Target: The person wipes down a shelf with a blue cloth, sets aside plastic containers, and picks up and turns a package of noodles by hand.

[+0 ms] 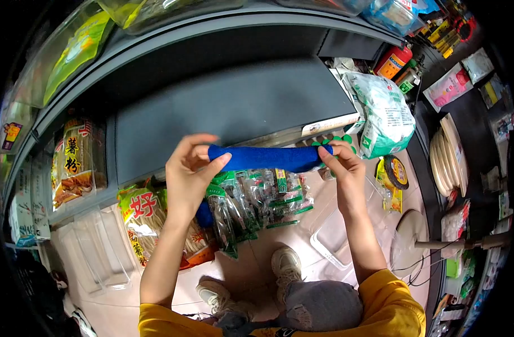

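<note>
A folded blue cloth point(268, 159) is stretched level between my two hands, in front of the dark grey shelf. My left hand point(194, 168) pinches its left end between thumb and fingers. At the other end, my right hand point(342, 168) grips the cloth with the thumb on the near side. Below the cloth, green-topped clear packets point(257, 202) lie on the floor. Next to them on the left are noodle bags point(142, 222) with a red character. Another bit of blue point(204, 215) shows behind my left wrist.
The grey shelf board point(234, 101) spans the middle. A white-green bag point(383, 115) and a red extinguisher point(393, 62) are at right. Clear plastic bins point(97, 253) sit on the floor at left, another point(332, 241) near my right forearm. A round stand base point(411, 238) is farther right.
</note>
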Motion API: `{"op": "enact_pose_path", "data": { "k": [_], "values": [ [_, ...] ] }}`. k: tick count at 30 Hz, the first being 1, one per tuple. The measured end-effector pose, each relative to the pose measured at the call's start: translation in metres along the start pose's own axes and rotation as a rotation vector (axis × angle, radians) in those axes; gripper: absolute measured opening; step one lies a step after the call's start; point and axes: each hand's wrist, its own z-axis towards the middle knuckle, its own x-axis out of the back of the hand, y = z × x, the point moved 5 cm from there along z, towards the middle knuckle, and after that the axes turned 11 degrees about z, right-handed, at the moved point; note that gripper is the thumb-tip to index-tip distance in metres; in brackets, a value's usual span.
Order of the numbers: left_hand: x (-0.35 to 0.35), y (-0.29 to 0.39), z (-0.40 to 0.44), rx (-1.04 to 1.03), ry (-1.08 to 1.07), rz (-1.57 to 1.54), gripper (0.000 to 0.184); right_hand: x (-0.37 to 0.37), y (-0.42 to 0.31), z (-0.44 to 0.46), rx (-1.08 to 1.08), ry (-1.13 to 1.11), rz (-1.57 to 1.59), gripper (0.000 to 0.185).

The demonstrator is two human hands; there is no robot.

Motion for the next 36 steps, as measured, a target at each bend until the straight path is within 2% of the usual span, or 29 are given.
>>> {"op": "enact_pose_path", "data": {
  "k": [1,2,3,4,6,7,9,10,11,15,19,21,22,24,25,26,28,33,36],
  "values": [
    [0.003,0.003,0.0,0.003,-0.019,0.205,0.025,-0.004,-0.01,0.001,0.105,-0.016,-0.056,0.008],
    [0.006,0.004,0.001,0.003,-0.018,0.205,0.025,-0.008,-0.018,0.002,0.211,-0.032,-0.113,0.007],
    [0.008,0.01,0.002,-0.096,-0.011,0.309,0.025,-0.009,-0.023,0.003,0.283,-0.076,-0.193,0.005],
    [0.009,0.017,0.003,-0.197,-0.003,0.415,0.026,-0.01,-0.025,0.006,0.288,-0.078,-0.191,0.005],
    [0.01,0.027,0.002,-0.178,0.0,0.409,0.027,-0.017,-0.029,0.012,0.272,-0.182,-0.145,0.004],
    [0.01,0.032,0.001,-0.171,-0.009,0.439,0.025,-0.022,-0.028,0.013,0.178,-0.219,0.01,0.01],
    [0.01,0.033,0.0,-0.162,-0.018,0.469,0.023,-0.029,-0.028,0.014,0.107,-0.241,0.094,0.011],
    [0.011,0.036,0.0,-0.225,0.018,0.552,0.023,-0.034,-0.027,0.014,0.037,-0.261,0.178,0.012],
    [0.012,0.039,0.0,-0.287,0.054,0.635,0.022,-0.039,-0.03,0.015,0.109,-0.24,0.111,0.013],
    [0.023,0.031,0.007,-0.311,0.02,0.678,0.019,-0.04,-0.031,0.023,0.227,-0.261,-0.1,0.012],
    [0.025,0.041,0.005,-0.42,0.038,0.797,0.015,-0.041,-0.036,0.024,0.307,-0.246,-0.164,0.009],
    [0.022,0.027,0.013,-0.271,-0.172,0.244,0.019,-0.039,-0.031,0.024,0.168,-0.221,-0.063,0.004],
    [0.021,0.028,0.011,-0.272,-0.171,0.244,0.019,-0.04,-0.031,0.025,0.168,-0.222,-0.063,0.004],
    [0.01,0.007,0.003,0.366,-0.167,-0.448,0.027,-0.041,-0.022,0.025,0.06,-0.194,-0.054,0.012],
    [0.002,-0.008,0.004,0.44,-0.176,-0.587,0.03,-0.041,-0.01,0.027,-0.007,-0.202,-0.081,0.017],
    [-0.002,-0.017,0.005,0.441,-0.176,-0.588,0.03,-0.039,-0.003,0.028,-0.007,-0.201,-0.081,0.017],
    [-0.009,-0.032,0.005,0.527,-0.203,-0.632,0.031,-0.033,0.027,0.028,-0.398,-0.103,0.057,0.027],
    [-0.007,-0.042,0.001,0.586,-0.226,-0.563,0.033,-0.022,0.044,0.032,-0.344,-0.08,0.02,0.03],
    [-0.01,-0.039,0.001,0.511,-0.298,-0.469,0.033,-0.025,0.04,0.032,-0.301,-0.114,0.08,0.025]
  ]
}}
